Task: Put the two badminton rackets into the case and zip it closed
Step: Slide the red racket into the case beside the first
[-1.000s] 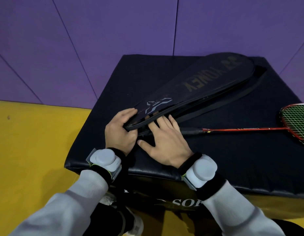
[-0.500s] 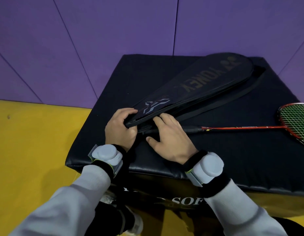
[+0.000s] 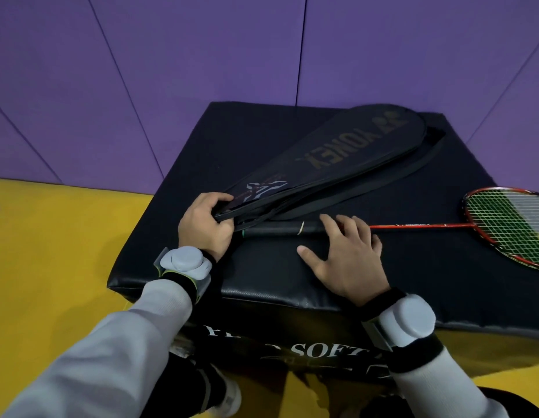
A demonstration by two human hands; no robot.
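Note:
A black racket case point(image 3: 337, 155) with gold lettering lies diagonally on a black padded block point(image 3: 443, 282). My left hand point(image 3: 203, 226) grips the case's narrow near end, thumb on top and fingers curled under its edge. A red racket point(image 3: 419, 226) lies across the block to the right, its black handle point(image 3: 277, 230) pointing at the case's mouth and its strung head point(image 3: 512, 224) at the right edge of view. My right hand point(image 3: 345, 256) lies flat with spread fingers, its fingertips touching the handle near the red shaft. No second racket is visible.
The case's black strap point(image 3: 382, 179) runs along the block beside the case. Purple padded wall panels point(image 3: 201, 70) stand behind the block. A yellow floor mat point(image 3: 51, 251) lies to the left. The block's front face point(image 3: 307, 348) carries white lettering.
My right hand has left the case's mouth and moved right onto the red racket's handle. My left hand keeps hold of the case's near end.

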